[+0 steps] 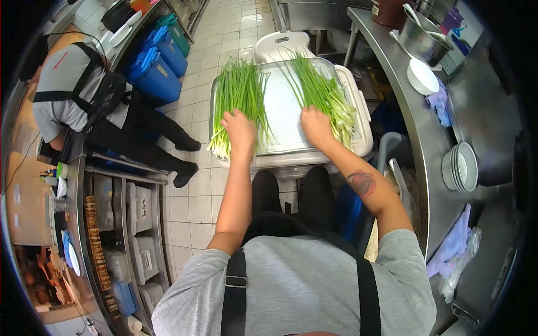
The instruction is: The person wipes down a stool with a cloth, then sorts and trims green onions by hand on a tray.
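Two bunches of green onions lie on a metal tray (pixel 278 112) in front of me. My left hand (pixel 240 127) rests on the left bunch (pixel 238 87), its fingers curled in among the stalks; what they pinch is too small to make out. At the left edge of the right bunch (pixel 319 89) is my right hand (pixel 316 124), fingers bent and closed, with their tips hidden. White root ends of the left bunch point toward me, and those of the right bunch lie toward the lower right.
A co-worker (pixel 84 89) bends over the left counter. Blue bins (pixel 154 75) stand beyond. A white stool (pixel 282 46) is behind the tray. On the right steel counter (pixel 412 129) are a white bowl (pixel 422 77), stacked bowls (pixel 460 167) and purple cloths (pixel 451 241).
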The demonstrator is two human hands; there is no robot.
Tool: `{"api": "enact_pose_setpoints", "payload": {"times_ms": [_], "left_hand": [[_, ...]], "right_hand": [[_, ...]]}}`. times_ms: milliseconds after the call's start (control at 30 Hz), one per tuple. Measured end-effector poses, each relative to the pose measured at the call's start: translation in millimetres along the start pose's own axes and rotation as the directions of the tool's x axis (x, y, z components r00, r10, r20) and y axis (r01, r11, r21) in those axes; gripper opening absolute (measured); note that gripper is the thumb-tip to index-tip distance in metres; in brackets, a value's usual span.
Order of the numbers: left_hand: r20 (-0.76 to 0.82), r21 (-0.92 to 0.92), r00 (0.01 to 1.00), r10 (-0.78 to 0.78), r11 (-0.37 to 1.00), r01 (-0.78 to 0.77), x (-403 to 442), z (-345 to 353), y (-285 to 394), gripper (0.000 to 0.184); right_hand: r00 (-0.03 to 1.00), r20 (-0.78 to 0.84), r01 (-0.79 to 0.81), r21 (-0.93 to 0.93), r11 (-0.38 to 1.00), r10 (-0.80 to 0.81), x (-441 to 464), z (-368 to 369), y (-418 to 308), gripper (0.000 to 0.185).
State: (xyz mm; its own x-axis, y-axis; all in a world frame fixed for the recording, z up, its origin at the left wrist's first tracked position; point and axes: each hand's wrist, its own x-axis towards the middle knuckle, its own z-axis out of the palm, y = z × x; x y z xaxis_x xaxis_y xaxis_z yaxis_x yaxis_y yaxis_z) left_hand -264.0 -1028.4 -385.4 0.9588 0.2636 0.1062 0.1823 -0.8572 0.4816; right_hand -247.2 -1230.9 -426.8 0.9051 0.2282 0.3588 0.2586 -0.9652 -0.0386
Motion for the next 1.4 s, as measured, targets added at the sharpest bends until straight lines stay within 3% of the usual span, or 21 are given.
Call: {"api": "enact_pose_setpoints", "payload": {"times_ms": [100,167,267,333,400,533,667,800,833,900,967,1000,1033,1100,1133,1233,1400], "left_hand": [[-0.059,0.126,0.998,0.034,0.992,-0.026,-24.1,-4.6,15.4,0.063],[0.004,0.157,0.997,0.076,0.985,-0.076,-23.9,2.8,9.8,0.070],[0.111,0.256,0.989,0.102,0.958,-0.127,-35.5,-6.6,15.4,0.070],[0.165,0.283,0.984,0.065,0.953,-0.111,-35.2,-2.3,8.7,0.065],[0.099,0.238,0.993,0.056,0.968,-0.078,-31.4,4.4,1.0,0.060],[0.005,0.229,1.000,0.031,0.973,-0.031,-20.1,22.3,-18.4,0.059],[0.028,0.207,0.999,0.031,0.978,-0.036,-18.8,17.2,-16.2,0.057],[0.018,0.185,0.994,0.106,0.977,-0.107,-28.9,1.5,-4.9,0.051],[-0.008,0.155,0.991,0.132,0.979,-0.129,-34.7,-8.8,4.7,0.050],[-0.101,0.045,0.973,0.208,0.978,-0.205,-36.6,-7.7,11.3,0.050],[-0.244,-0.103,0.926,0.289,0.941,-0.321,-27.5,7.9,10.3,0.052],[-0.284,-0.193,0.898,0.336,0.897,-0.397,-28.0,9.6,15.8,0.043],[-0.106,-0.487,0.957,0.269,0.825,-0.286,-25.9,10.0,21.8,0.041],[0.282,-0.856,0.921,0.268,0.504,0.115,-21.8,8.8,34.8,0.036],[0.299,-0.917,0.926,0.231,0.337,0.212,-25.3,10.3,42.7,0.031],[0.271,-0.950,0.913,0.306,-0.071,0.306,-22.6,12.8,50.8,0.026],[0.338,-0.923,0.903,0.264,-0.095,0.373,-15.2,11.4,48.1,0.028]], "right_hand": [[0.999,0.028,-0.031,-0.113,0.993,0.035,0.6,-3.0,-2.6,0.010],[0.990,0.133,-0.040,-0.094,0.995,0.053,1.3,-3.9,-1.7,0.010],[0.991,0.117,-0.050,-0.070,0.996,0.058,0.2,-1.4,-1.7,0.011],[0.993,0.095,-0.070,-0.037,0.997,0.074,0.3,3.1,0.2,0.011],[0.991,0.096,-0.097,0.034,0.995,0.093,1.7,2.9,2.1,0.009],[0.976,0.172,-0.164,0.182,0.969,0.133,4.2,-5.2,4.6,0.013],[0.933,0.284,-0.307,0.316,0.898,0.220,10.5,-23.6,10.0,0.020],[0.869,0.410,-0.495,0.749,0.442,0.278,22.8,-15.1,21.4,0.023],[0.854,0.486,-0.521,0.808,0.276,0.188,24.4,-4.9,30.4,0.021],[0.819,0.573,-0.573,0.816,-0.075,-0.029,25.2,-14.0,34.6,0.017],[0.801,0.596,-0.589,0.771,-0.241,-0.048,21.0,-36.5,24.9,0.020],[0.785,0.618,-0.595,0.733,-0.330,-0.040,18.5,-55.5,15.6,0.020],[0.768,0.640,-0.593,0.690,-0.415,-0.034,16.6,-64.4,10.0,0.022],[0.787,0.606,-0.602,0.714,-0.357,-0.116,14.6,-63.0,7.5,0.021],[0.793,0.588,-0.604,0.727,-0.328,-0.156,13.7,-62.8,6.6,0.020],[0.814,0.535,-0.578,0.788,-0.215,-0.226,9.1,-69.3,3.0,0.021],[0.836,0.503,-0.524,0.851,-0.044,-0.219,7.7,-58.4,3.5,0.021]]}}
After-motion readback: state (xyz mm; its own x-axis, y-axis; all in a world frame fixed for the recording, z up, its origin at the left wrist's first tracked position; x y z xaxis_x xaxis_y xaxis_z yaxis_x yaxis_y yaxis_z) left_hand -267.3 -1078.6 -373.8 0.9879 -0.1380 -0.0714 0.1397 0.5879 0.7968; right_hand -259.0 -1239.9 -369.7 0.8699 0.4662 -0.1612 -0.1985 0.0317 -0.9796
